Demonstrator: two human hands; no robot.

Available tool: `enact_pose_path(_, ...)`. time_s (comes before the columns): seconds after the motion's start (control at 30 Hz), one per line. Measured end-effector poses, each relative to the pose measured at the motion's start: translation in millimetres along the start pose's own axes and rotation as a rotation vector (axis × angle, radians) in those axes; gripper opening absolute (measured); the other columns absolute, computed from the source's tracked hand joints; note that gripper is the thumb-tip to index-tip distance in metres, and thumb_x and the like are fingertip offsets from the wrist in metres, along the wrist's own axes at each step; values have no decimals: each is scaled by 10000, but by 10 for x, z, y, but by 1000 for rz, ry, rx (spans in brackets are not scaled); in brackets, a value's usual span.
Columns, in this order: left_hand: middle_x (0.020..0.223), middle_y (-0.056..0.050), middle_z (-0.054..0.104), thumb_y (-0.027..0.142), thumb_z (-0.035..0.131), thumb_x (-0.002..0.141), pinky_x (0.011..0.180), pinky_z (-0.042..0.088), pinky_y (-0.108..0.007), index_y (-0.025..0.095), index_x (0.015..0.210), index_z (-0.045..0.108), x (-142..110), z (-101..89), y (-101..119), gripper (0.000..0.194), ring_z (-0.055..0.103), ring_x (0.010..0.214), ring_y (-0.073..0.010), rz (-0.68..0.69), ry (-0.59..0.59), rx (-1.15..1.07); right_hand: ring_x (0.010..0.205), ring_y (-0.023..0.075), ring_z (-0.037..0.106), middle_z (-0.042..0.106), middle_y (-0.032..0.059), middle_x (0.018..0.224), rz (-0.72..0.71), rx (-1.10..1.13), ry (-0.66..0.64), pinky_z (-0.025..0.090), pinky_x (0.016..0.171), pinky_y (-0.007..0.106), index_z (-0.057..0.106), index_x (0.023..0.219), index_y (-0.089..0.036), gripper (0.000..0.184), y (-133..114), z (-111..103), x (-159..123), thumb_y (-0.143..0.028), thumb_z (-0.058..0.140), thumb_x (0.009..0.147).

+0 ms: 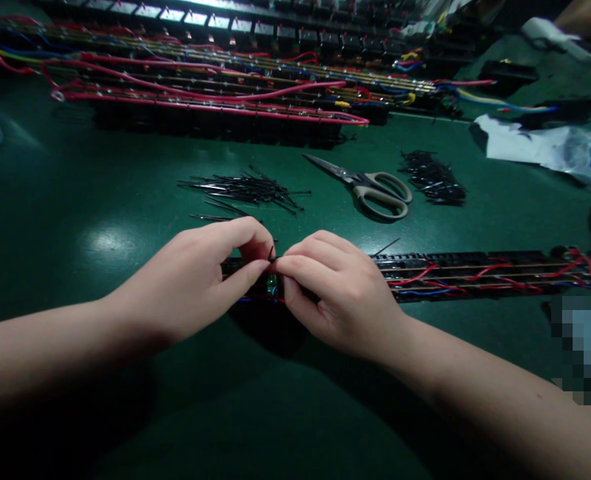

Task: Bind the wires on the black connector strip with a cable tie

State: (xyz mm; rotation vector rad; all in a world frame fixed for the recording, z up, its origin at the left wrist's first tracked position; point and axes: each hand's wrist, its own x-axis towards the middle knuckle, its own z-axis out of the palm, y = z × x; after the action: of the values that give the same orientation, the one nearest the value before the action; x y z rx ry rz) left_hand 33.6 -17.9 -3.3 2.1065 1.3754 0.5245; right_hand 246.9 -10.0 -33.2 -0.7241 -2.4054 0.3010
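Observation:
My left hand point(200, 273) is closed, its thumb and index finger pinched at a thin black cable tie point(271, 253) whose tip pokes up between my fingers. My right hand point(335, 280) is closed too, its fingertips meeting the left ones at the same tie; most of the tie is hidden. Beneath both hands lies a long black strip point(465, 270) with red and blue wires and brass-coloured rails. A small green part point(272, 285) shows on it between my hands. Another tie end point(388, 246) sticks up from the strip to the right of my right hand.
Beyond my hands are a pile of loose black cable ties point(245, 189), scissors point(360, 183) and a second pile point(433, 179). Several wired strips point(215, 93) lie across the back of the green table point(100, 200). A plastic bag point(570, 150) sits at the right.

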Motion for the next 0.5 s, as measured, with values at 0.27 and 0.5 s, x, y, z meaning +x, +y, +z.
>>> enact_pose_path(0.27, 795, 65, 744, 287, 651, 880, 612, 446, -212, 246, 850, 744, 34, -20, -22, 105, 632, 688, -111, -93, -26, -97, 797, 200, 611, 753, 100, 897, -13, 4, 5, 508, 721, 352, 718, 920, -118, 157, -3, 3, -1, -85, 566, 938)
enact_pose_path(0.5, 786, 68, 721, 284, 623, 877, 626, 441, -210, 238, 834, 721, 34, -28, -14, 116, 608, 696, -110, -90, -42, -101, 790, 205, 612, 747, 107, 882, -24, 2, 16, 503, 723, 350, 743, 927, -89, 170, 4, 4, -7, -79, 574, 932)
